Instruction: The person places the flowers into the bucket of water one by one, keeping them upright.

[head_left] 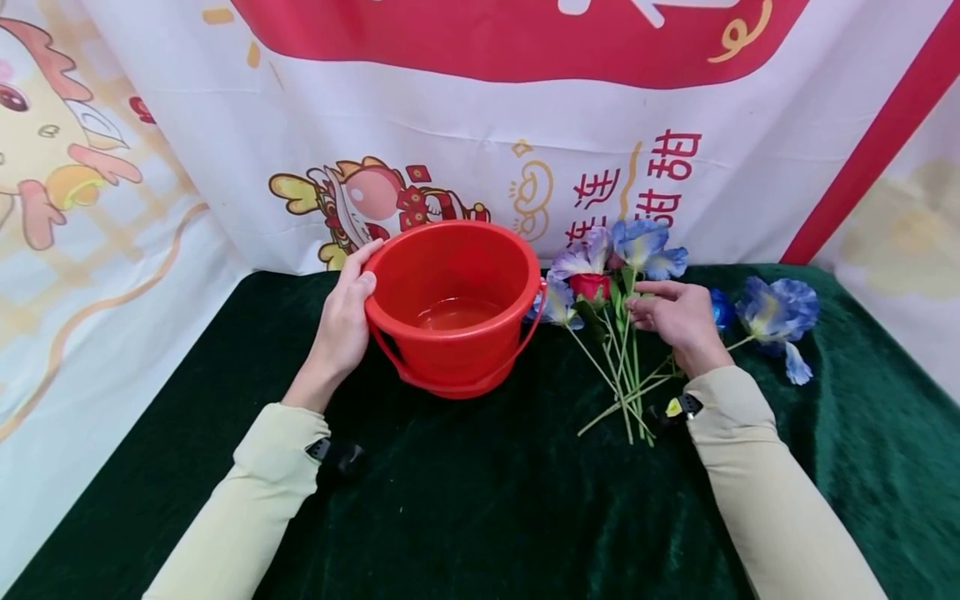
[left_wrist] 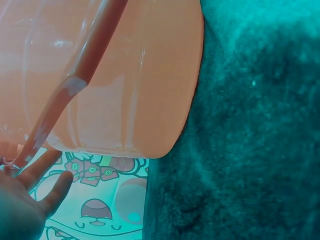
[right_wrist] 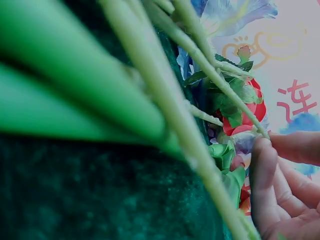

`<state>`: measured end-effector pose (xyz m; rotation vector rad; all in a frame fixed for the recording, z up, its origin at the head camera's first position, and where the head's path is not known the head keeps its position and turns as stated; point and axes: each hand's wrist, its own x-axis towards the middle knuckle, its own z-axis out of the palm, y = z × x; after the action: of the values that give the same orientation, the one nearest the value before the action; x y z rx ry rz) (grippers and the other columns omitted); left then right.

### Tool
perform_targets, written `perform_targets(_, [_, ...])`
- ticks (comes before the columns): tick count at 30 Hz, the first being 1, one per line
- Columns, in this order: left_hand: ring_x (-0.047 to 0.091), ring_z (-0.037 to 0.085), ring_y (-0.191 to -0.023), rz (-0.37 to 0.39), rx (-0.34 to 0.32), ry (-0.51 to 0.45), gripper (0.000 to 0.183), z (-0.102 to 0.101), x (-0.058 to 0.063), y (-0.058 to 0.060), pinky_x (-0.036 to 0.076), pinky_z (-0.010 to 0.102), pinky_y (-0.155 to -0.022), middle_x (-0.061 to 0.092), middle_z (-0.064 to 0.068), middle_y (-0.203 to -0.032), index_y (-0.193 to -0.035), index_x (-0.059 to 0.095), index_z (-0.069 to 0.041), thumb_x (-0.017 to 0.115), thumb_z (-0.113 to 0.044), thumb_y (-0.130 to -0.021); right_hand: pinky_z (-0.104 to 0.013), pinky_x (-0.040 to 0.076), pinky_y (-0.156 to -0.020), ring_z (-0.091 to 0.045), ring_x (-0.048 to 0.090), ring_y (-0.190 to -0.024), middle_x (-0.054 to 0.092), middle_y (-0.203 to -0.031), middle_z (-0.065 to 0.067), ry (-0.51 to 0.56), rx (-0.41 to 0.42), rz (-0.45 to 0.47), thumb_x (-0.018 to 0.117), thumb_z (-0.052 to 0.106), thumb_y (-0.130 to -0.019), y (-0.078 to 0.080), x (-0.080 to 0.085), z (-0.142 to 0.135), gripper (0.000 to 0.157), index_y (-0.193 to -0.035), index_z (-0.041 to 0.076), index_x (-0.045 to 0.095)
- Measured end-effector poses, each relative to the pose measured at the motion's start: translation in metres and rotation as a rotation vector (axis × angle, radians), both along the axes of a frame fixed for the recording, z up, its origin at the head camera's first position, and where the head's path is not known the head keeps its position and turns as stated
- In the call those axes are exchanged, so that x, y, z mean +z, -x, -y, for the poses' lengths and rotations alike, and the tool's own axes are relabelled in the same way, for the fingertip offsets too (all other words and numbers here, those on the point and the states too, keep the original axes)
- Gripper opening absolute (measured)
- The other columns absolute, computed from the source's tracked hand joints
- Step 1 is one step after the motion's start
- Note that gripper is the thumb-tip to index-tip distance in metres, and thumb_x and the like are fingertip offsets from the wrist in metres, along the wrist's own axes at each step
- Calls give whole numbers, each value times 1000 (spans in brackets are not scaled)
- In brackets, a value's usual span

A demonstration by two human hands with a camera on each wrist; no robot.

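In the head view, here's the red bucket (head_left: pixel 457 354) at the centre of the frame, upright on the dark green cloth (head_left: pixel 480 500), its handle (head_left: pixel 457 388) hanging across the front. The left hand (head_left: pixel 345 317) is on the bucket's left side, thumb up by the rim. Over to the right of centre, the right hand (head_left: pixel 678 321) is in among a bunch of flowers (head_left: pixel 617 300), with a red rose (head_left: pixel 590 287) showing between blue-violet blooms, stems fanning down and crossing. Far right, a separate blue flower (head_left: pixel 780 308) lies on the cloth.

To the left wrist: the bucket fills the upper left, handle slanting across it, and at lower left the fingers stretch out, spread fairly wide, against its side.

And the right wrist! Lower right, thumb and forefinger are nearly together, a narrow pinch on a stem (right_wrist: pixel 235 98), the rose just above them, blurred stems crossing at left.
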<state>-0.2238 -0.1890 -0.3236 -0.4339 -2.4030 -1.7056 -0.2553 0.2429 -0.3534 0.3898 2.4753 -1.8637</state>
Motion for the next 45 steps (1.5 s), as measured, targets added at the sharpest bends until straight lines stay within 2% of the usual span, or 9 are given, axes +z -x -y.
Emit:
perform_targets(8, [47, 22, -145, 1, -4, 7, 53, 1, -1, 0, 43, 54, -123, 43, -4, -166, -167, 28, -29, 28, -32, -114, -22, 64, -73, -4, 72, -71, 77, -81, 19, 116, -86, -141, 71, 11, -100, -2, 9, 3, 43, -142, 3, 64])
perform_targets(14, [48, 21, -144, 4, -1, 8, 53, 1, -1, 0, 44, 54, -122, 43, -4, -166, -166, 28, -30, 28, -32, -114, -24, 64, -70, -7, 73, -71, 79, -84, 14, 246, -115, -218, 71, 5, -98, -5, 20, 1, 46, -143, 2, 64])
perform_targets(16, [48, 21, -144, 4, 1, 9, 53, 1, 0, 0, 44, 54, -122, 43, -4, -166, -166, 28, -30, 28, -32, -114, -24, 64, -70, -8, 73, -70, 79, -84, 13, 251, -115, -232, 71, 5, -98, -7, 23, 1, 47, -144, 2, 64])
perform_targets(24, [47, 22, -145, 5, 5, 7, 53, 3, 0, -1, 43, 55, -123, 42, -3, -166, -166, 28, -30, 27, -32, -113, -23, 63, -67, -8, 74, -68, 80, -84, 12, 282, -108, -247, 74, 4, -97, -8, 33, 13, 48, -143, -1, 63])
perform_targets(28, [48, 23, -145, -1, 1, 5, 53, 2, -1, -1, 44, 55, -122, 43, -2, -166, -166, 28, -29, 28, -32, -114, -24, 64, -70, -6, 73, -70, 79, -87, 15, 225, -107, -235, 74, 7, -98, -12, 39, 20, 47, -143, 2, 64])
perform_targets(31, [48, 23, -144, -9, 1, 7, 53, 1, -1, -1, 44, 56, -122, 43, -2, -166, -166, 29, -28, 28, -32, -114, -23, 64, -72, -6, 72, -71, 79, -90, 15, 225, -99, -231, 75, 11, -98, -17, 45, 25, 46, -143, 3, 65])
perform_targets(38, [48, 24, -145, -17, 0, 3, 53, 0, 1, -1, 42, 57, -123, 43, -1, -166, -167, 28, -27, 27, -31, -114, -22, 64, -70, -7, 72, -70, 81, -90, 9, 363, -91, -213, 79, 14, -95, -24, 63, 43, 52, -144, 3, 64])
perform_targets(45, [47, 24, -146, -4, -3, -1, 54, -1, 0, -1, 42, 56, -123, 41, -1, -167, -167, 27, -27, 28, -31, -114, -21, 63, -71, -8, 74, -69, 79, -86, 5, 428, -128, -209, 77, 6, -96, -16, 93, 69, 51, -144, 0, 62])
